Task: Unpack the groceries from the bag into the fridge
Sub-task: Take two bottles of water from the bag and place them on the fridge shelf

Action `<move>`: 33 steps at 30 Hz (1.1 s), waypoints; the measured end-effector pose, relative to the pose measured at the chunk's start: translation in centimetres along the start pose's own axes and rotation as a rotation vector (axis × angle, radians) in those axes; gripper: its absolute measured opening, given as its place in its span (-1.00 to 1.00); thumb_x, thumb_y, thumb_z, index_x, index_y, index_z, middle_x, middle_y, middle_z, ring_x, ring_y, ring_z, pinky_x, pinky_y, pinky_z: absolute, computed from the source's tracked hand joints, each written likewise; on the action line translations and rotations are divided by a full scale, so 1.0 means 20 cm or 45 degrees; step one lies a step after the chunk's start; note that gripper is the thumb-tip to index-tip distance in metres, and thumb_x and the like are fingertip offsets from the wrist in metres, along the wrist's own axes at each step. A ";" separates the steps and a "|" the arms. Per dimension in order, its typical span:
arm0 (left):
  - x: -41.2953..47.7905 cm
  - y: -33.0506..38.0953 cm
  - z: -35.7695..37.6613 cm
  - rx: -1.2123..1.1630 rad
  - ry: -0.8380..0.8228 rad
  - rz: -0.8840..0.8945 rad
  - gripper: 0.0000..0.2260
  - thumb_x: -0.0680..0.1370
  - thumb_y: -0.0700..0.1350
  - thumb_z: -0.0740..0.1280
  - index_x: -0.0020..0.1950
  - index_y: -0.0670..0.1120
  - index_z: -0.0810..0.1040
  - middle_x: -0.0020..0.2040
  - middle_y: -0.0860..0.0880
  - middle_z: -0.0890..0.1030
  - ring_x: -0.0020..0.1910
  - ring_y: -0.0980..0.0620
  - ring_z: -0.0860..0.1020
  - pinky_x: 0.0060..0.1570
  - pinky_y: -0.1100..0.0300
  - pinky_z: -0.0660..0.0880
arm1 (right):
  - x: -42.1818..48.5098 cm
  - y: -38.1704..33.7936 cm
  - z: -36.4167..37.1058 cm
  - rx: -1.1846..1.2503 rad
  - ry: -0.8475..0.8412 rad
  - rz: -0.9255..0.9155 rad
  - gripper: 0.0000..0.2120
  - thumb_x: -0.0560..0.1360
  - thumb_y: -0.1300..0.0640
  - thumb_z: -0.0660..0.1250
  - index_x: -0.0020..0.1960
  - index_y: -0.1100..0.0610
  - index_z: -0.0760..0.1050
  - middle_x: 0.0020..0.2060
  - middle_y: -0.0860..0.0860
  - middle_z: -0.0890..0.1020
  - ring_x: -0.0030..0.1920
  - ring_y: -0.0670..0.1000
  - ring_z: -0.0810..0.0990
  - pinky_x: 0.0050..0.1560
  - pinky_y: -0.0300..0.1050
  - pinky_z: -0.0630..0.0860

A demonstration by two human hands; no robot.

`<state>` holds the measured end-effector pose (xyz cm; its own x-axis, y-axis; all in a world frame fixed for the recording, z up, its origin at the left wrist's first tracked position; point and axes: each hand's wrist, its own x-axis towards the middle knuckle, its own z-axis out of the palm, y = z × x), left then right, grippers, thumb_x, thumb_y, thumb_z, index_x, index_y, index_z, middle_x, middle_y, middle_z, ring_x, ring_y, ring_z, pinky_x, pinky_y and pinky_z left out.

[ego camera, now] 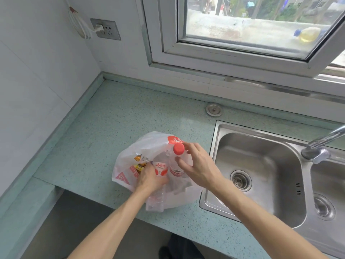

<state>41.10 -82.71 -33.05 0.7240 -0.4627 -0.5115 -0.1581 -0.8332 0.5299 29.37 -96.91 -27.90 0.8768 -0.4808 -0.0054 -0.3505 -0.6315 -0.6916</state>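
Unpacking looks barely begun; left hand (150, 179) grips a water bottle (160, 170) inside the plastic bag (128, 157) on the tabletop (112, 124); right hand (197, 166), spread, nears the red-capped bottle (178, 148); next, lift both clear.

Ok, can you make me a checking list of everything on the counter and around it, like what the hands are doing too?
Surface: green speckled counter, bare apart from the bag.
Job's things: white plastic bag lies open on the counter beside the sink; inside it, a bottle with a red cap, a second bottle with a red and white label, and yellow snack packets. No fridge in view.
Clutter: nothing seen.
Hands: left hand is in the bag, closed on the second bottle; right hand is open, fingers at the red-capped bottle.
Cables: white cord looped on the wall, plugged into the socket.
Surroundings: tap, window, white tiled wall.
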 end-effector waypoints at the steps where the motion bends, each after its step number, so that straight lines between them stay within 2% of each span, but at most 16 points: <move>1: -0.02 -0.02 -0.01 -0.028 0.010 -0.012 -0.69 0.32 0.06 0.52 -0.03 0.08 0.51 -0.12 0.07 0.62 -0.11 0.03 0.62 -0.15 0.14 0.59 | 0.01 0.00 0.03 0.035 -0.023 -0.010 -0.53 0.49 -0.16 0.28 0.35 -0.04 0.34 0.18 -0.03 0.51 0.16 -0.04 0.49 0.15 -0.09 0.47; 3: -0.05 -0.05 -0.05 -0.059 -0.010 -0.054 -0.59 0.26 0.15 0.51 0.04 0.06 0.57 -0.09 0.07 0.66 -0.10 0.02 0.64 -0.09 0.06 0.63 | 0.02 0.00 0.09 0.092 -0.051 -0.037 -0.41 0.41 -0.06 0.37 0.39 -0.05 0.29 0.25 -0.05 0.50 0.24 -0.05 0.44 0.24 -0.07 0.44; 5: -0.08 -0.09 -0.10 -0.147 -0.055 -0.076 -0.58 0.24 0.10 0.55 0.03 0.04 0.57 -0.09 0.07 0.66 -0.08 0.05 0.64 -0.04 0.04 0.62 | 0.02 0.03 0.14 0.093 -0.039 -0.036 -0.26 0.32 0.01 0.47 0.43 -0.03 0.26 0.30 -0.09 0.48 0.29 -0.07 0.42 0.29 -0.11 0.40; 7: -0.12 -0.11 -0.15 -0.202 -0.132 -0.013 -0.47 0.19 0.07 0.60 0.10 0.06 0.54 -0.04 0.08 0.67 -0.04 0.11 0.63 0.02 0.07 0.61 | 0.02 0.07 0.18 0.105 -0.028 0.058 -0.20 0.31 0.00 0.52 0.46 -0.01 0.24 0.33 -0.10 0.48 0.31 -0.08 0.43 0.29 -0.14 0.41; 9: -0.16 -0.13 -0.20 -0.226 -0.207 0.068 -0.36 0.15 0.11 0.62 0.17 0.09 0.51 0.01 0.12 0.67 0.01 0.15 0.62 0.07 0.11 0.59 | 0.01 0.09 0.21 0.148 -0.054 0.137 -0.20 0.33 -0.03 0.54 0.46 0.01 0.25 0.33 -0.09 0.50 0.30 -0.07 0.46 0.25 -0.16 0.42; 13: -0.24 -0.12 -0.28 -0.386 -0.306 0.147 -0.43 0.23 0.07 0.64 0.17 0.09 0.52 0.06 0.09 0.67 0.05 0.15 0.63 0.11 0.16 0.56 | -0.02 0.10 0.20 0.248 -0.057 0.207 -0.24 0.32 -0.02 0.56 0.41 -0.01 0.30 0.24 -0.09 0.55 0.23 -0.03 0.53 0.17 -0.15 0.46; 15: -0.26 -0.11 -0.31 -0.500 -0.317 0.197 -0.45 0.23 0.06 0.63 0.17 0.06 0.56 0.07 0.05 0.69 0.08 0.09 0.64 0.16 0.08 0.56 | -0.06 0.09 0.17 0.327 -0.014 0.233 -0.25 0.27 -0.03 0.56 0.37 -0.08 0.29 0.20 -0.12 0.56 0.19 -0.06 0.56 0.17 -0.07 0.52; 18: -0.28 -0.07 -0.37 -0.670 -0.389 0.258 -0.47 0.25 0.05 0.60 0.18 0.00 0.59 0.07 -0.06 0.70 0.10 -0.06 0.66 0.16 -0.04 0.57 | -0.12 0.02 0.06 0.590 0.096 0.312 -0.25 0.24 0.10 0.61 0.29 -0.06 0.27 0.15 -0.08 0.56 0.11 -0.13 0.59 0.06 -0.27 0.54; 20: -0.30 -0.03 -0.41 -0.762 -0.504 0.268 -0.47 0.30 0.07 0.54 0.19 -0.11 0.57 0.05 -0.19 0.68 0.05 -0.19 0.65 0.16 -0.17 0.56 | -0.18 -0.03 -0.02 0.729 0.186 0.360 -0.34 0.26 0.19 0.61 0.24 -0.02 0.34 0.09 -0.01 0.59 0.03 -0.06 0.62 -0.02 -0.27 0.56; 22: -0.33 0.01 -0.43 -0.854 -0.635 0.255 -0.42 0.33 0.11 0.49 0.19 -0.25 0.53 -0.04 -0.27 0.63 -0.08 -0.24 0.61 0.10 -0.25 0.53 | -0.25 -0.09 -0.10 0.829 0.263 0.354 -0.46 0.30 0.23 0.60 0.15 -0.05 0.44 0.01 0.02 0.63 -0.03 0.01 0.64 -0.05 -0.19 0.59; 23: -0.35 0.03 -0.44 -0.894 -0.714 0.235 -0.42 0.33 0.12 0.48 0.17 -0.26 0.52 -0.10 -0.25 0.61 -0.13 -0.21 0.59 0.05 -0.21 0.52 | -0.30 -0.12 -0.13 0.870 0.299 0.340 -0.49 0.32 0.25 0.59 0.14 -0.06 0.46 0.00 0.04 0.64 -0.05 0.01 0.64 -0.08 -0.20 0.59; 27: -0.46 0.11 -0.47 -1.019 -0.961 0.249 -0.57 0.33 0.02 0.41 0.08 -0.21 0.51 -0.25 -0.13 0.62 -0.30 -0.07 0.61 -0.23 0.08 0.57 | -0.50 -0.25 -0.24 1.019 0.480 0.326 -0.47 0.35 0.29 0.56 0.25 0.06 0.49 -0.03 0.04 0.69 -0.10 -0.11 0.68 -0.17 -0.31 0.57; 28: -0.48 0.12 -0.46 -1.042 -1.014 0.241 -0.57 0.37 0.01 0.40 0.12 -0.22 0.50 -0.22 -0.14 0.63 -0.27 -0.07 0.62 -0.24 0.10 0.57 | -0.56 -0.29 -0.26 1.064 0.535 0.318 -0.45 0.33 0.27 0.58 0.26 0.08 0.49 -0.06 0.02 0.71 -0.10 -0.09 0.69 -0.17 -0.28 0.58; 30: -0.54 0.14 -0.45 -1.054 -1.077 0.216 -0.50 0.45 0.04 0.37 0.26 -0.26 0.48 -0.09 -0.19 0.64 -0.13 -0.15 0.63 -0.08 -0.01 0.58 | -0.70 -0.36 -0.29 1.123 0.654 0.333 -0.40 0.26 0.08 0.57 0.26 0.07 0.48 -0.05 0.04 0.71 -0.06 -0.01 0.71 -0.12 -0.18 0.62; 32: -0.60 0.17 -0.43 -1.018 -1.137 0.233 -0.36 0.42 0.09 0.42 0.39 -0.22 0.42 0.04 -0.22 0.60 0.01 -0.22 0.59 0.11 -0.13 0.51 | -0.86 -0.41 -0.31 1.144 0.789 0.377 -0.36 0.22 -0.10 0.51 0.26 0.00 0.48 0.01 0.05 0.70 0.00 0.05 0.71 -0.06 -0.08 0.64; 33: -0.64 0.18 -0.40 -0.985 -1.164 0.262 -0.31 0.36 0.10 0.45 0.40 -0.19 0.42 0.04 -0.21 0.59 0.00 -0.20 0.58 0.07 -0.11 0.51 | -0.95 -0.43 -0.31 1.146 0.862 0.395 -0.37 0.22 -0.14 0.48 0.26 -0.03 0.48 0.02 0.05 0.69 0.02 0.06 0.70 -0.04 -0.06 0.64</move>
<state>36.70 -77.46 -19.15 -0.0577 -0.8680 -0.4932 0.4544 -0.4627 0.7612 13.67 -86.19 -17.42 0.3447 -0.9364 -0.0656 0.0794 0.0987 -0.9919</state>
